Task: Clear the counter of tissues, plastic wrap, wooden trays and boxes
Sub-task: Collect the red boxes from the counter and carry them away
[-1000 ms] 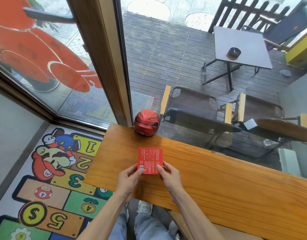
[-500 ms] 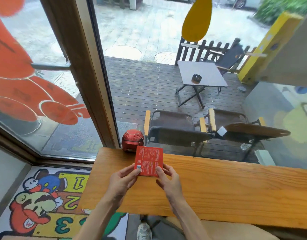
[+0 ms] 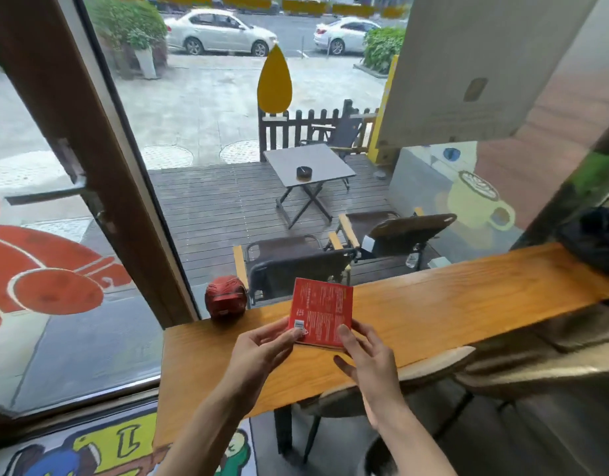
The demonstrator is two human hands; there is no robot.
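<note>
Both hands grip red box (image 3: pixel 319 312) above counter (image 3: pixel 433 314): left hand (image 3: pixel 261 352) at 8 o'clock corner, right hand (image 3: pixel 368 359) at 5.

We see soft, even daylight entering through the window (image 3: pixel 227 166); shadows stay faint. Straight edges bow outward near the borders, and the whole frame looks slightly blurred.
</note>
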